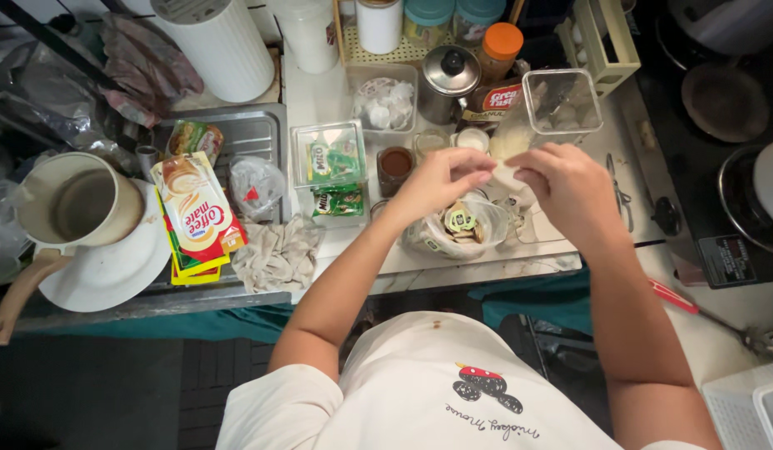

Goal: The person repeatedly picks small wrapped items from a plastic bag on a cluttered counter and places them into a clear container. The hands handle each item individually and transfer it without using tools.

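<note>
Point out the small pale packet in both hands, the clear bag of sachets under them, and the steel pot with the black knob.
small pale packet (505, 172), head view, its lower edge between the hands.
clear bag of sachets (457, 227), head view, its middle.
steel pot (450, 75), head view, its lid.

Both forearms extended forward, left hand (441, 179) and right hand (570, 187) fingertips pinched, nearly meeting

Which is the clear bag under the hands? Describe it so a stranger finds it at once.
Start at the white counter in the middle. At its near edge, just beneath the left hand and right hand, lies the clear plastic bag. Unlike the rigid clear boxes behind it, it is soft, crumpled and filled with small round packets.
</note>
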